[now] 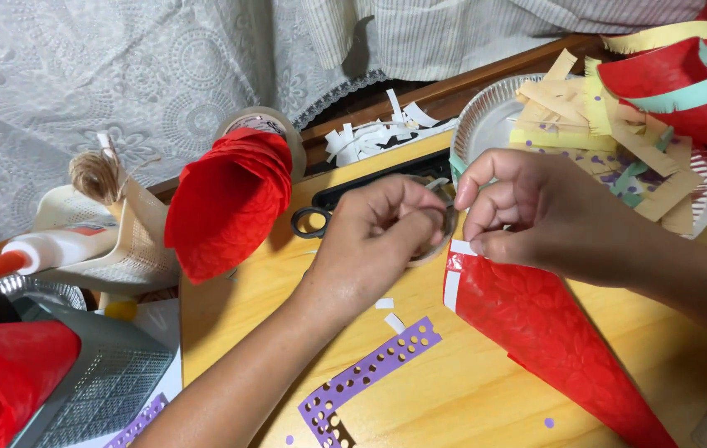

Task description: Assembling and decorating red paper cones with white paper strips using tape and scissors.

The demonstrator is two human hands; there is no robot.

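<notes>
So the red paper cone (552, 332) lies flat on the desk (453, 390), wide mouth up by the hands, tip pointing off toward the bottom right. There's a white strip (452, 286) along its rim. The right hand (536, 216) is curled shut, pinching the rim right at that strip. The left hand (378, 236) is closed around a roll of tape (440, 232), just beside the cone's mouth.

I'd guess the cone is super light and thin, crushes easily, so hold it by the rim edge rather than squeezing the body.

Around it: a purple strip with punched holes (374, 373) near the left forearm, black scissors (320, 217) behind the left hand, a paper plate (486, 116) full of paper scraps, 1 more red cone (229, 203) standing by, and a glue bottle (46, 249) far left.
</notes>
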